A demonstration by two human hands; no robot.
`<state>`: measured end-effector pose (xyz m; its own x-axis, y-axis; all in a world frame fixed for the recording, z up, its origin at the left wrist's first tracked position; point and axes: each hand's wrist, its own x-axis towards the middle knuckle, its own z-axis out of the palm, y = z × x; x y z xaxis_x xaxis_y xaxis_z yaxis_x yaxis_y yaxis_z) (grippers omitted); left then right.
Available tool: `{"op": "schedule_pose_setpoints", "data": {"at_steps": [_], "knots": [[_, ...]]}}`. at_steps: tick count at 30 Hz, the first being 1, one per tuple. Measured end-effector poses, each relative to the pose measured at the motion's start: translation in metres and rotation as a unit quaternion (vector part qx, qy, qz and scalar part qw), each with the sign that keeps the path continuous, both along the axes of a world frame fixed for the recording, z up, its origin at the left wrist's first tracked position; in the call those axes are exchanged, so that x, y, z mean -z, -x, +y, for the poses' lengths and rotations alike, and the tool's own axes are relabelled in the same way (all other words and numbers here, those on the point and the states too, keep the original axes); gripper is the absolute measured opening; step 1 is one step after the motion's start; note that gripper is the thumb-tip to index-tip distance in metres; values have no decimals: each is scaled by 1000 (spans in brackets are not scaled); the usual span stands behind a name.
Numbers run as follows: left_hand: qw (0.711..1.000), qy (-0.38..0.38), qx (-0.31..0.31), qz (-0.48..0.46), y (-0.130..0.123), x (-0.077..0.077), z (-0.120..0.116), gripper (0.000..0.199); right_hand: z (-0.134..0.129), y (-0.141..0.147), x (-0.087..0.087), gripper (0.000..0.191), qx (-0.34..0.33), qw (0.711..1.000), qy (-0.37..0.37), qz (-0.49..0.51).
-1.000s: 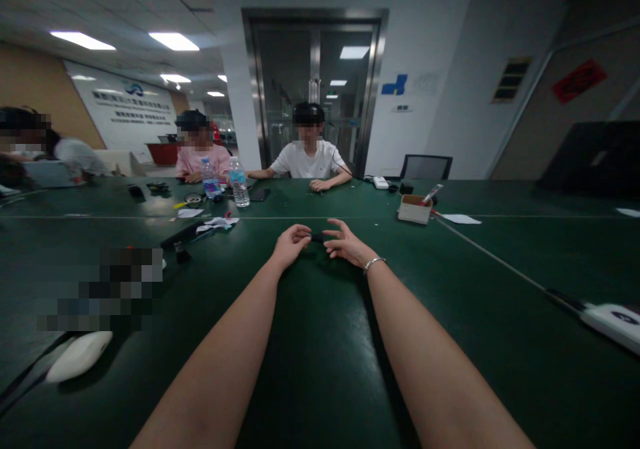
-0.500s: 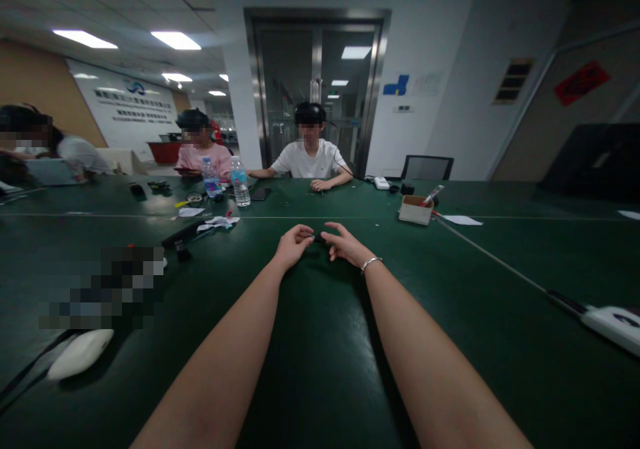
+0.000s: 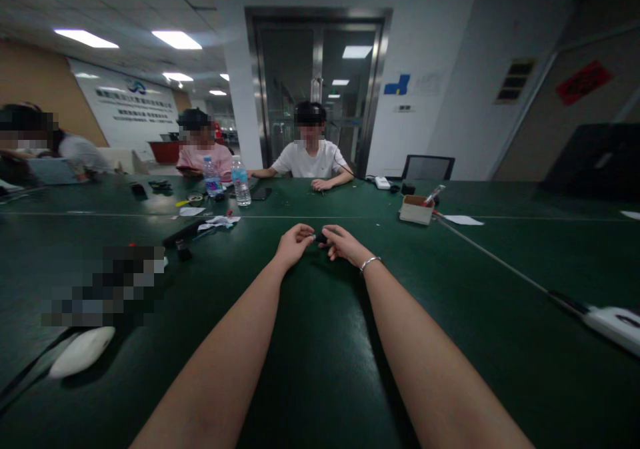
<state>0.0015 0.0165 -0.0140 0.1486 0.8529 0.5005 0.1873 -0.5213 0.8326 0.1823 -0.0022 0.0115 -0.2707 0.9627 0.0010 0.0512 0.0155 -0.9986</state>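
Both arms stretch forward over the dark green table (image 3: 310, 342). A small black object (image 3: 321, 238), too small to name, is between my two hands, just above the tabletop. My left hand (image 3: 294, 244) is closed, pinching its left end, where a light-coloured tip shows. My right hand (image 3: 346, 245) is closed too, with thumb and forefinger on the black part. The fingers cover much of the object. A silver bracelet (image 3: 370, 263) circles the right wrist.
Two water bottles (image 3: 241, 182) stand at the back left. A small open box (image 3: 416, 210) with a pen lies right. A white device (image 3: 83, 352) with a strap is at the near left, another (image 3: 613, 326) at the right edge. A person (image 3: 311, 159) sits opposite.
My right thumb and forefinger have closed in on the small black object, and the forefinger has come down. My left hand stays about where it was.
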Motion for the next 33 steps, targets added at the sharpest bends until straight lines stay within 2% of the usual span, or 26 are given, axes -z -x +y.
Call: {"op": "schedule_pose_setpoints", "data": {"at_steps": [3,4,6,8,13,18,19,22,24,26,30,33], "knots": [[1000,-5,-2,9,-1,0,0,19,-1,0,-1,32,-16,1000,-5,-5],[1000,-6,-5,11,-1,0,-1,18,-3,-2,-1,38,-20,1000,-17,8],[1000,-9,-17,14,-1,-1,-3,18,-7,-5,-3,64,-21,998,-36,40],[1000,-10,-25,14,-1,-3,-6,17,-10,-6,-4,72,-21,998,-29,53],[1000,-15,-19,19,-3,-6,-10,17,-3,0,-3,41,3,1000,12,15],[999,-14,-19,22,-2,-4,-6,17,0,1,-1,30,-19,1000,-3,-12],[1000,-11,-22,19,-1,-4,-5,17,-1,0,-1,34,-21,1000,-18,-2],[1000,-2,-31,0,2,-1,-2,18,-6,-4,-2,71,-17,998,-46,36],[1000,0,-28,-12,2,-1,0,18,-7,-5,-3,76,-4,999,-36,40],[1000,0,-19,-18,1,-1,0,18,-7,-3,-4,69,6,999,-17,32],[1000,3,-7,-16,-1,-1,-1,18,-2,1,-2,30,-11,1000,13,17],[1000,18,-10,-16,-1,-1,-2,19,-1,1,0,17,-22,1000,10,19]]}}
